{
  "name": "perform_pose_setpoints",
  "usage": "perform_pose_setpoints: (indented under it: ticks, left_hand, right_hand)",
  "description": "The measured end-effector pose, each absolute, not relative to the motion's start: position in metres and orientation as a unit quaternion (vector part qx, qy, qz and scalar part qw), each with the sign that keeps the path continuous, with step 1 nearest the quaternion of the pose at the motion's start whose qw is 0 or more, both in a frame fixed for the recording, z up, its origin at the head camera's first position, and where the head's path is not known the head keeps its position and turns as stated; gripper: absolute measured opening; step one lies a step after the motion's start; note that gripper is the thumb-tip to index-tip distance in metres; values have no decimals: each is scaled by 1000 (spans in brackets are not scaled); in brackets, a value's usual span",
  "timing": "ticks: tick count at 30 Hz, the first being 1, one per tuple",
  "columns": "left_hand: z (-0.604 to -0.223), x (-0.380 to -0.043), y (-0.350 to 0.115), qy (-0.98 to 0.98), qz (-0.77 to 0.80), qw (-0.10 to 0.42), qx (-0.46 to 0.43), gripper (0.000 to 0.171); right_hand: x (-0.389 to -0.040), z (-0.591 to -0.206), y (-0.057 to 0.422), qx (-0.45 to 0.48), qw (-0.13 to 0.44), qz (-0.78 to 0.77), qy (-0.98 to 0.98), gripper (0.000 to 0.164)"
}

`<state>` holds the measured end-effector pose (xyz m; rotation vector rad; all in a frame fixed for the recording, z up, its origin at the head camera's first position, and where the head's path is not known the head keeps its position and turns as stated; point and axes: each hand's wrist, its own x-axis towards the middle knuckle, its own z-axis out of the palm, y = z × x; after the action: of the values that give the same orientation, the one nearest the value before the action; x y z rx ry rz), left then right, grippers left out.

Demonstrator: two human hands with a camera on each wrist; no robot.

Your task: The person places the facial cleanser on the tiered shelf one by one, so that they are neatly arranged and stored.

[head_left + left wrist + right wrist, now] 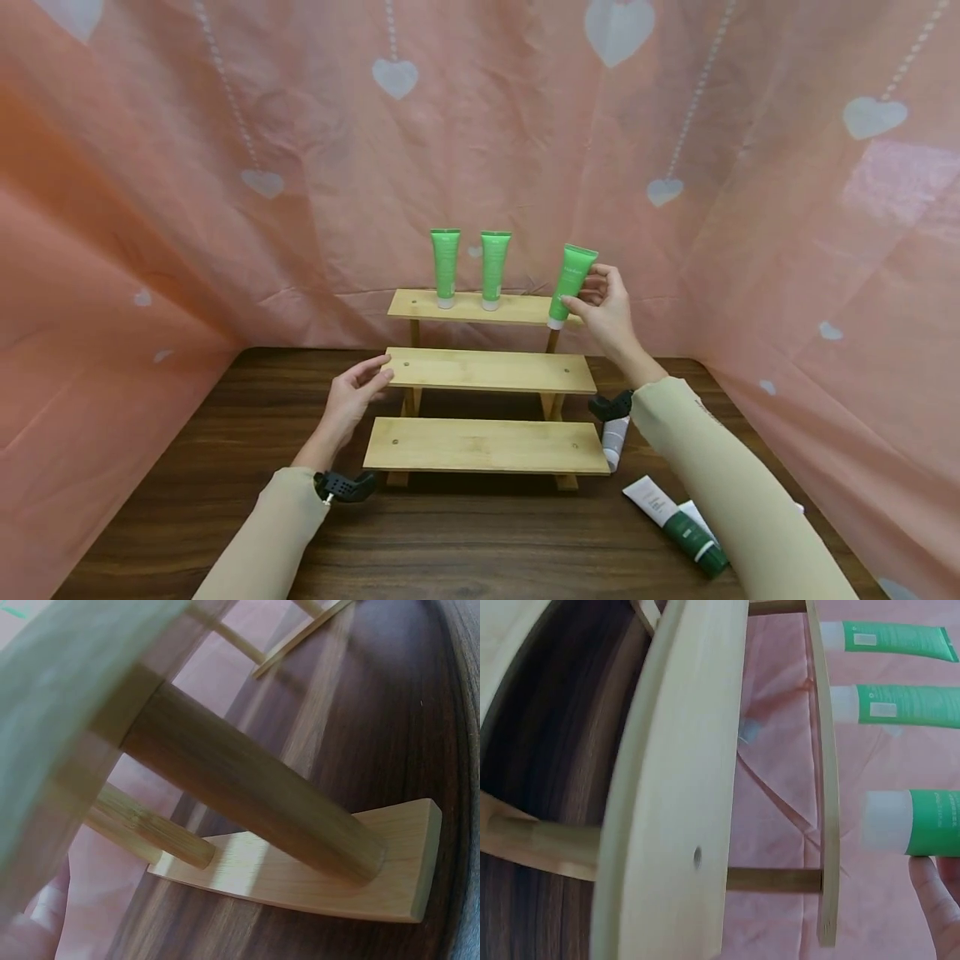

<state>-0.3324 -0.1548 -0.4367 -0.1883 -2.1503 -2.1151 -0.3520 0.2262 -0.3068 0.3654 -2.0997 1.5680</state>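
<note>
My right hand (611, 312) pinches a light green tube (573, 282) with a white cap, tilted, cap down, in front of the right end of the top shelf (517, 307). In the right wrist view its white cap (886, 821) stands a little off that shelf's edge. Two matching green tubes (446, 267) (494, 268) stand upright on their caps on the top shelf, left of the held one. My left hand (352, 396) touches the left end of the middle shelf (487, 370), thumb and fingers at its edge.
The three-step wooden rack has a low front shelf (487, 446) and stands on a dark wooden table (465, 542). A grey tube (614, 443) lies at its right side. Nearer, a white and green tube (678, 527) lies partly over another white one. A pink curtain (337, 208) hangs behind.
</note>
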Motion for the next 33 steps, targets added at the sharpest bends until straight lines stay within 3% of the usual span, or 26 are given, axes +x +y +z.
perform_pose_setpoints:
  ticks: [9, 20, 33]
  left_hand:
    - [-428, -327, -152, -693, -716, 55, -59, 43]
    - [-436, -331, -157, -700, -707, 77, -62, 48]
    - [-439, -330, -157, -687, -720, 79, -55, 44]
  right_hand:
    - [-351, -285, 196, 130, 252, 586, -759, 52]
    - [-395, -302, 196, 100, 267, 604, -744, 54]
    - [-408, -310, 183, 104, 249, 612, -743, 53]
